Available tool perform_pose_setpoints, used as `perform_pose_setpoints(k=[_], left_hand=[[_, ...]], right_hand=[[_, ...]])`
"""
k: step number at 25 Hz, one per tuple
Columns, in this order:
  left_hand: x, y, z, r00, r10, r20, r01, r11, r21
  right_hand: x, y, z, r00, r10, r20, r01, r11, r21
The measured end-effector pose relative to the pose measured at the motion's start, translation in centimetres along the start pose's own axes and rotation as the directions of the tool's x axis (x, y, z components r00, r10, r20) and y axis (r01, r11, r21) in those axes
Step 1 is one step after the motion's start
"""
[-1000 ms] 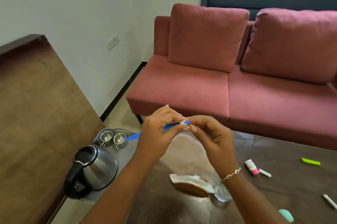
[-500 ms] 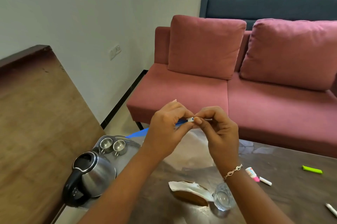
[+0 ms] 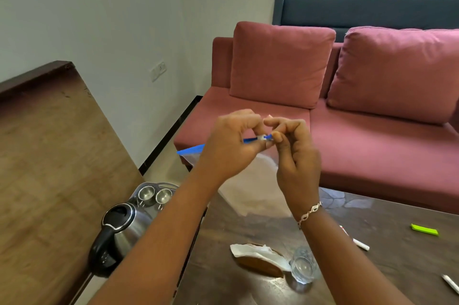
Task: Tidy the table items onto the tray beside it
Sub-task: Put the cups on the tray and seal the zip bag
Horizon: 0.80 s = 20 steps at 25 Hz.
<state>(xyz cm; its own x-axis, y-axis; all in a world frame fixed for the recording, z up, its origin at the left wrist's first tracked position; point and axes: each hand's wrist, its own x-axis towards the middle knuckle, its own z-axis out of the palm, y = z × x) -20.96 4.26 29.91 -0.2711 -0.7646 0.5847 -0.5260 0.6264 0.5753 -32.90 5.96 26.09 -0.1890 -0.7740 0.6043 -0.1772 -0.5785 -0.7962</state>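
Both hands hold a clear zip bag (image 3: 250, 193) with a blue top strip up in front of me, above the dark table (image 3: 372, 262). My left hand (image 3: 231, 146) pinches the blue strip. My right hand (image 3: 295, 155) pinches the small white slider at the strip's right end. The bag hangs down between my wrists. On the table lie a brown case with white paper (image 3: 258, 258), a small clear jar (image 3: 303, 267), white pens (image 3: 360, 245), and a green highlighter (image 3: 424, 229). A steel tray (image 3: 159, 184) sits at the table's left.
The tray carries a steel kettle (image 3: 119, 232) and two small steel cups (image 3: 154, 195). A wooden surface (image 3: 44, 168) rises at the left. A red sofa (image 3: 347, 118) stands beyond the table, under a window.
Both hands have lifted the bag higher. The right hand's pinch on the slider has shifted slightly right along the blue strip. My view has tilted upward.
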Motion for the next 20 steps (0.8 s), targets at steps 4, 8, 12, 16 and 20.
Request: perform_pose_setpoints(k=[4, 8, 12, 16, 20], left_hand=[[1.9, -0.5, -0.8, 0.996, -0.090, 0.008, 0.090, 0.996, 0.019], [2.9, -1.4, -1.5, 0.988, -0.155, 0.013, 0.154, 0.988, 0.020], [4.2, -2.4, -2.7, 0.980, -0.193, 0.042, 0.193, 0.981, 0.003], [5.7, -3.7, -4.1, 0.977, -0.209, 0.027, 0.209, 0.978, -0.001], [6.7, -4.4, -5.0, 0.982, -0.182, 0.043, 0.182, 0.983, -0.005]], right_hand=[[2.7, 0.0, -0.1, 0.997, 0.020, -0.073, -0.021, 1.000, -0.013], [5.2, 0.7, -0.9, 0.989, 0.023, -0.146, -0.022, 1.000, 0.003], [8.1, 1.5, -2.1, 0.972, 0.037, -0.233, -0.027, 0.999, 0.044], [10.5, 1.5, -3.3, 0.953, 0.054, -0.297, -0.040, 0.998, 0.053], [11.7, 1.3, -3.7, 0.950, 0.078, -0.302, -0.056, 0.995, 0.082]])
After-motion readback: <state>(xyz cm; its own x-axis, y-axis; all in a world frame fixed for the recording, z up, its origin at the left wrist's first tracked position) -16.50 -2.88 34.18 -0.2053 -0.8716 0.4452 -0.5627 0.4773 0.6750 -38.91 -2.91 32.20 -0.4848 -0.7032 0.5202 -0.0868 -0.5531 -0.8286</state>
